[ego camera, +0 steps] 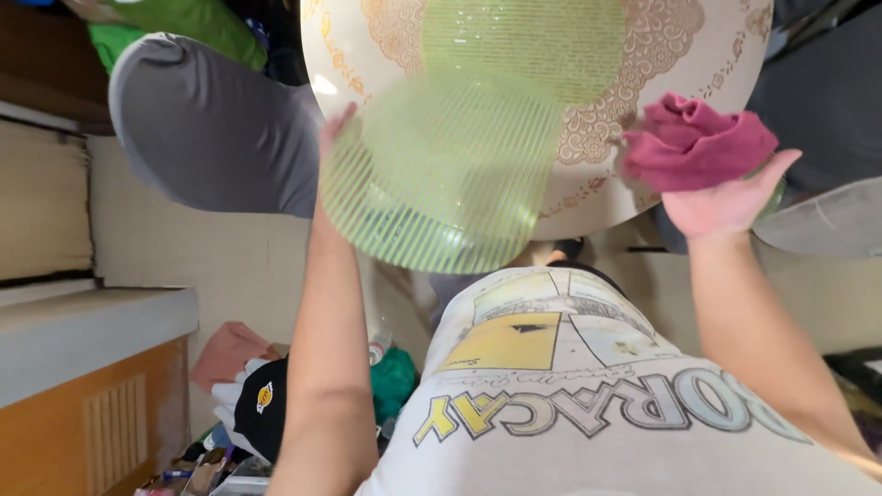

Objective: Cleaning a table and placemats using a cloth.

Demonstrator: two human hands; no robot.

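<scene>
A pale green see-through plastic cover point(441, 165) with fine ribs sits in the middle of the view, lying over a round cream table top point(698, 55) with an orange-brown lace pattern. The left hand point(333, 138) is at the cover's edge — its fingers run behind the plastic, so I cannot tell how tightly they close, though the cover seems to rest in that hand. Off to the other side, the right hand point(730, 204) is palm up at the table's rim, its fingers wrapped round a bunched magenta cloth point(698, 142) pressed against the table top — just beside the cover, not touching it. The person wears a white printed shirt point(588, 395). Grey-clad knees point(211, 129) flank the table, and clothes lie in a heap point(257, 395) on the floor.
</scene>
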